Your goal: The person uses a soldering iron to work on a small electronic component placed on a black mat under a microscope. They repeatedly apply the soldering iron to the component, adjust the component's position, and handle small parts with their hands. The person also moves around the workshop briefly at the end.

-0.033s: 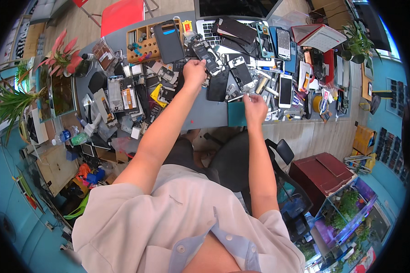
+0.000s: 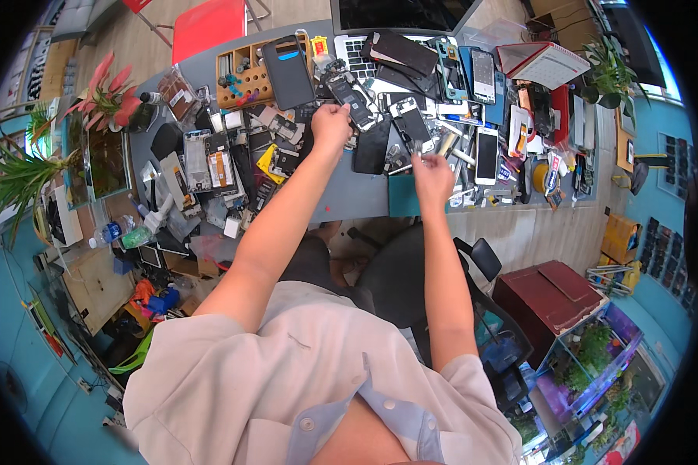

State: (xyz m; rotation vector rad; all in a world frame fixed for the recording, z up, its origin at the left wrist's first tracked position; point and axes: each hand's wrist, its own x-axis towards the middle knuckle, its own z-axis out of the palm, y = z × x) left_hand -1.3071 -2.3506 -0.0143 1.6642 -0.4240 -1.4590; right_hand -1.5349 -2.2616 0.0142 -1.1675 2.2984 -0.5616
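Observation:
My left hand (image 2: 331, 124) is closed, its fingertips pinching the near left edge of an opened phone (image 2: 354, 103) with its inner parts showing. My right hand (image 2: 434, 177) is also closed, thumb and fingers pressed together; what they hold is too small to make out. Just beyond it lies another phone (image 2: 412, 124) with a white and black face. Between my hands a dark flat panel (image 2: 371, 146) rests on the grey table (image 2: 353, 190). A green mat (image 2: 403, 198) lies at the table's near edge, beside my right hand.
A wooden organiser (image 2: 236, 91) carries a black phone case (image 2: 288, 74). Behind the parts stands a laptop (image 2: 352, 56), with dark phone shells on it. A white phone (image 2: 486, 155) lies to the right. Stripped phone bodies (image 2: 209, 167) crowd the left. A black chair (image 2: 392, 271) stands below the table.
My right hand has shifted slightly to the left and away from me. My left hand stays at the opened phone, tilted a little differently.

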